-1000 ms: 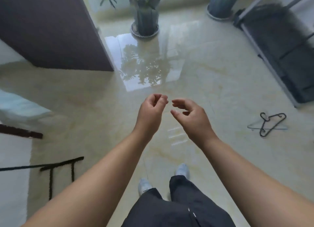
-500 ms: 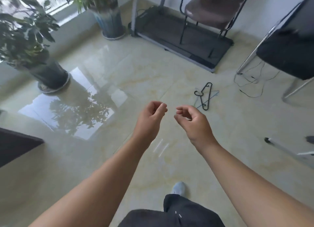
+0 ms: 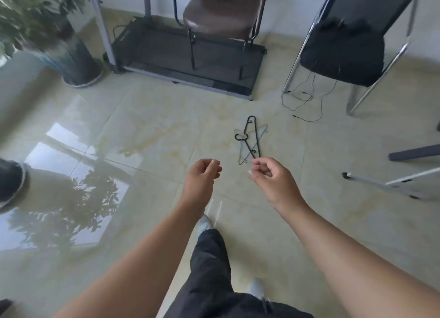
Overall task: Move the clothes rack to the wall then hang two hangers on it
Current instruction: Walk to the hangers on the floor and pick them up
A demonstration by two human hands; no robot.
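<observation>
Two hangers lie crossed on the tiled floor just ahead: a black hanger [image 3: 257, 139] on top of a clear hanger [image 3: 263, 131]. My left hand [image 3: 202, 177] hovers in front of me, fingers curled into a loose fist with nothing in it. My right hand [image 3: 271, 177] floats beside it, fingers half curled and apart, empty, its fingertips just short of the hangers' near ends. No clothes rack can be told for sure in this view.
A treadmill [image 3: 190, 63] with a brown chair [image 3: 221, 15] on it stands against the far wall. A black chair [image 3: 342, 51] and a loose cable [image 3: 307, 98] are at right. A white metal leg [image 3: 392, 182] lies at right. Potted plants [image 3: 71, 60] stand at left.
The view has swung right and forward: the hangers moved from the far right to just beyond my hands. Both hands stay raised and empty.
</observation>
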